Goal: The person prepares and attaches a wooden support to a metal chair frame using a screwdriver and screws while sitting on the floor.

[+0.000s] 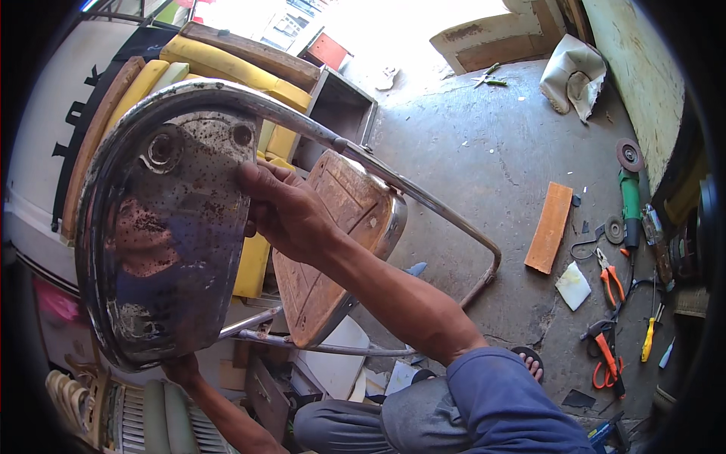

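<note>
A folding chair with a bent metal tube frame (446, 212) stands tilted before me. Inside its curved top loop lies a shiny, rust-spotted metal backrest plate (193, 219) with round holes or bosses near its corners. My right hand (283, 204) is closed on the plate's right edge, thumb on the near face and fingers curled behind. At the plate's lower edge, my left hand (181, 368) grips it beside the frame, its fingers mostly hidden. Beyond my right forearm is the chair's worn wooden seat board (333, 234), rimmed with metal.
Yellow cushions (227, 64) are stacked behind the chair. On the floor to the right lie an orange-brown block (550, 227), a green angle grinder (630, 193), orange-handled pliers (609, 276), a yellow screwdriver (649, 338) and a white scrap (572, 286). A wooden panel (635, 83) stands at far right.
</note>
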The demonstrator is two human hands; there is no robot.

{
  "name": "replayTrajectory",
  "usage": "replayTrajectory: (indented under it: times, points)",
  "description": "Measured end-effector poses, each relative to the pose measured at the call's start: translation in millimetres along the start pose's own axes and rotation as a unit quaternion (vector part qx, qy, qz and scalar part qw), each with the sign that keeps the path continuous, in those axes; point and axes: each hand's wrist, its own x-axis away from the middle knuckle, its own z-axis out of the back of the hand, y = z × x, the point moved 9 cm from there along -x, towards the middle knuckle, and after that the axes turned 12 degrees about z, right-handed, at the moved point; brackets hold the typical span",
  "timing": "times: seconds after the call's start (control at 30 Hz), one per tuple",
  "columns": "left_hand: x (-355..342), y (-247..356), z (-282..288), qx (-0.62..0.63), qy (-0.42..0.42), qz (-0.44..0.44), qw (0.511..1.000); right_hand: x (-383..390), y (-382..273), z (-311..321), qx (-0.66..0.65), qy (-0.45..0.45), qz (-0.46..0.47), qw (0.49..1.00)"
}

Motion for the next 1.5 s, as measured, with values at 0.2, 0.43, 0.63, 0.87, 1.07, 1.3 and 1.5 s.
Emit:
replayTrajectory:
  times: [0.2, 0.43, 0.63, 0.87, 1.07, 1.3, 1.5]
  points:
    - [5, 3, -9, -0.008, 0.021, 0.026, 0.999, 6, -1, -2, 0.016, -0.016, -0.026, 0.999]
    - [4, 2, -20, 0.054, -0.082, 0.048, 0.994, 4, -4, -11, -0.007, -0.041, -0.02, 0.999]
    - [-5, 1, -85, 0.039, -0.222, 0.057, 0.973, 3, -6, -10, -0.004, -0.027, -0.009, 1.0]
    - [-18, 3, -81, -0.005, -0.239, 0.105, 0.965, 4, -6, -5, 0.035, -0.007, 0.017, 0.999]
    - [-23, 3, -72, -0.035, -0.237, 0.139, 0.961, -1, -6, -4, 0.039, 0.007, 0.022, 0.999]
    - [-20, 6, -105, -0.032, -0.262, 0.125, 0.956, -4, -15, -3, 0.092, 0.009, 0.057, 0.994]
    - [-24, 6, -89, -0.059, -0.281, 0.093, 0.953, 0, -10, 1, 0.082, 0.024, 0.04, 0.996]
